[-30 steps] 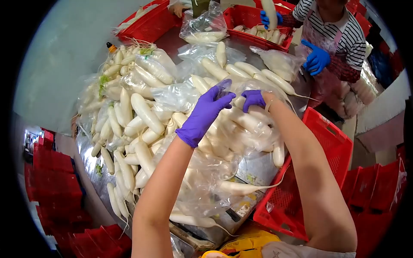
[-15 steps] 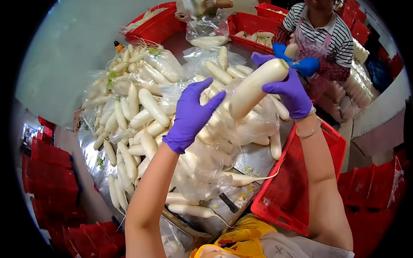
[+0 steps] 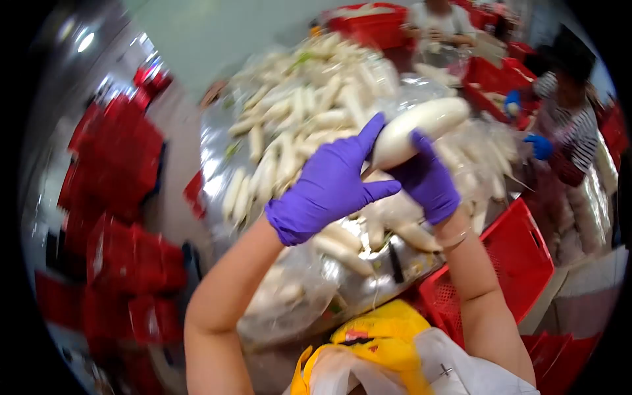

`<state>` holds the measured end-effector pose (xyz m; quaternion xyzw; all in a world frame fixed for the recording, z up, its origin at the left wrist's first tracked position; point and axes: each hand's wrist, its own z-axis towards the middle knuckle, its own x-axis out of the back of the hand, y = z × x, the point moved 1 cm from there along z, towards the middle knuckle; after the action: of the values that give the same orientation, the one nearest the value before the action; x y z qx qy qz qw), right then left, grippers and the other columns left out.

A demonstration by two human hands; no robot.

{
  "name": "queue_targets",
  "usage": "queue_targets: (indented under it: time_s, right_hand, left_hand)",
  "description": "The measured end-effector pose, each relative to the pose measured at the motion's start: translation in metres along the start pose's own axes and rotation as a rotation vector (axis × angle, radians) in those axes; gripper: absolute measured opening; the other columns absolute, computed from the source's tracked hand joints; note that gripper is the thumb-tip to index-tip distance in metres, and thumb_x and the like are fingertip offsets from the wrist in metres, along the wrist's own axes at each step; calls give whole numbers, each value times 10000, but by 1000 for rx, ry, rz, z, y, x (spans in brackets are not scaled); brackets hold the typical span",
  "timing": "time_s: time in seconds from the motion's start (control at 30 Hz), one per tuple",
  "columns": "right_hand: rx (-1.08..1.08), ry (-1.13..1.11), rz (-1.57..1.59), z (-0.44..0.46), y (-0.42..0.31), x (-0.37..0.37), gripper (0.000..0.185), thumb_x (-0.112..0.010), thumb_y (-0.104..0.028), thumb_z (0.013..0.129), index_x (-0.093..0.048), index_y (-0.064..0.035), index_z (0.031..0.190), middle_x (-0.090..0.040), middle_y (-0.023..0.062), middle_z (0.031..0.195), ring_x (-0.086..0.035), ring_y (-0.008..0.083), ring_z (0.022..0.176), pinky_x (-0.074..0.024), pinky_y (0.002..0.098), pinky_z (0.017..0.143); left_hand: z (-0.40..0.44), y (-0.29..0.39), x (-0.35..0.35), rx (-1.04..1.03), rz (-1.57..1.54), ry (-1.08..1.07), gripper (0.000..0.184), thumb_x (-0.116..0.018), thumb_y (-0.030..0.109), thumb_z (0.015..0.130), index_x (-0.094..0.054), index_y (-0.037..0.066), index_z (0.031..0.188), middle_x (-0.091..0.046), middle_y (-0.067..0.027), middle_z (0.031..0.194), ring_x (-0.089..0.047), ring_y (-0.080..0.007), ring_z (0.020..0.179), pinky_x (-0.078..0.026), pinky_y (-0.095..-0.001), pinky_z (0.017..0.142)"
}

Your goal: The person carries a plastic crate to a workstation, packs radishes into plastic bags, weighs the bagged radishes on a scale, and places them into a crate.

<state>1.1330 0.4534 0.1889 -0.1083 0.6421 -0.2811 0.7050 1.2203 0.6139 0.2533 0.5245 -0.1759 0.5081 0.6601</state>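
A large white daikon radish (image 3: 424,128) is raised above the table, lying aslant with its far end toward the upper right. My right hand (image 3: 431,181), in a purple glove, grips it from below and the right side. My left hand (image 3: 332,187), gloved the same way, is close by its lower left end with thumb and forefinger spread; whether it touches the radish I cannot tell. Beneath both hands lie many more daikon radishes (image 3: 286,158), some inside clear plastic bags (image 3: 289,289). The view is blurred by motion.
A red crate (image 3: 523,247) stands at the table's right edge. Stacked red crates (image 3: 122,161) fill the left side. The metal table (image 3: 214,141) shows at its left rim. A co-worker in a striped shirt (image 3: 582,155) and blue gloves stands right; another person (image 3: 441,23) is at the back.
My view has swung left, so the table and co-workers appear farther right. The raised radish has tilted flatter, and my left hand has come closer to its lower end.
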Motion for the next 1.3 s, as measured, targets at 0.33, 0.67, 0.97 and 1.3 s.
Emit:
queue_targets:
  time_s: [0.33, 0.67, 0.97, 1.3]
  right_hand:
    - [29, -478, -122, -41, 82, -111, 818, -663, -351, 864, -248, 45, 1447, -431, 211, 1405, -414, 357, 1334, -317, 491, 1137]
    - [-292, -847, -1013, -82, 278, -156, 585, -801, -105, 696, -584, -86, 1239, -621, 52, 1168, -573, 148, 1074, -466, 316, 940]
    - [-330, -643, -1766, -43, 330, -74, 590, -780, -218, 594, -615, -92, 1146, -679, 166, 1003, -645, 325, 944, -504, 394, 851]
    - [222, -781, -1055, -84, 248, -195, 582, -796, -93, 713, -560, -42, 1242, -611, 99, 1221, -572, 197, 1108, -433, 344, 989]
  left_hand:
    - [-314, 74, 94, 555, 800, 162, 1000, -773, 454, 714, -292, 7, 1468, -493, -230, 1326, -503, -367, 1189, -392, -437, 1005]
    - [-421, 14, 64, 638, -1074, 993, 188, -583, 84, 918, -618, -19, 1072, -641, -65, 812, -590, -157, 715, -477, -274, 698]
    - [-417, 25, 72, 598, -1022, 999, 440, -498, 66, 957, -449, 27, 1392, -506, -98, 1409, -516, -35, 714, -433, -149, 639]
    - [-414, 14, 79, 522, -1119, 963, 456, -495, 160, 985, -420, 54, 1421, -488, -100, 1422, -645, -127, 849, -459, -214, 642]
